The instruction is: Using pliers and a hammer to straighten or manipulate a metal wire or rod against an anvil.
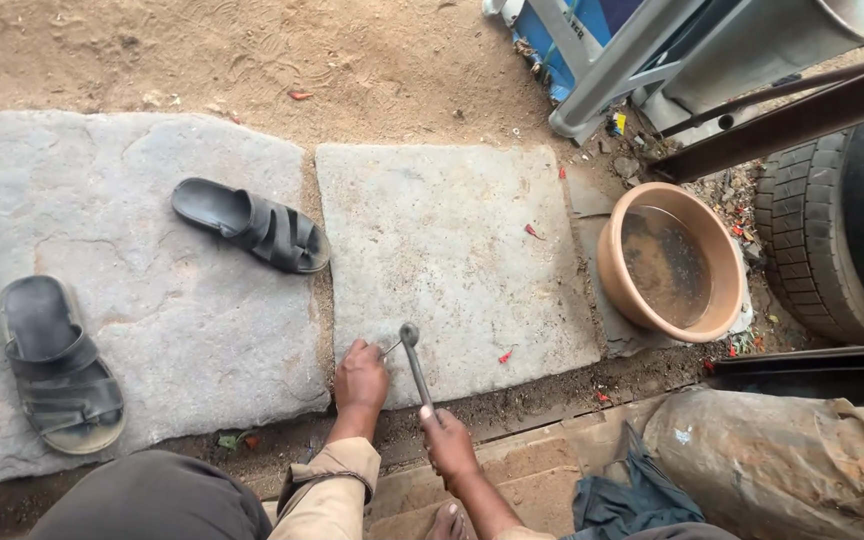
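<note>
View: looking straight down from the head at two bare hands working on a grey stone slab (452, 250) set in sandy ground
Left hand: the left hand (361, 377) rests on the slab's near edge, fingers curled shut around a small thin metal piece (391, 347) pinned against the stone; too small to name further
Right hand: the right hand (446, 443) is closed in a fist around the lower end of a hammer (414, 358)
Hammer: its handle runs up and slightly left, away from the body; the head sits just beside the metal piece, at or just above the slab, I cannot tell which
Key relation: the metal piece lies just up and right of the left hand, which is the nearer one; the right hand is further back, near the knees
Around: two black sandals (252, 225) on a larger slab to the left; a terracotta-coloured basin (672, 262) holding murky water to the right; a tyre (837, 230) beyond it
</note>
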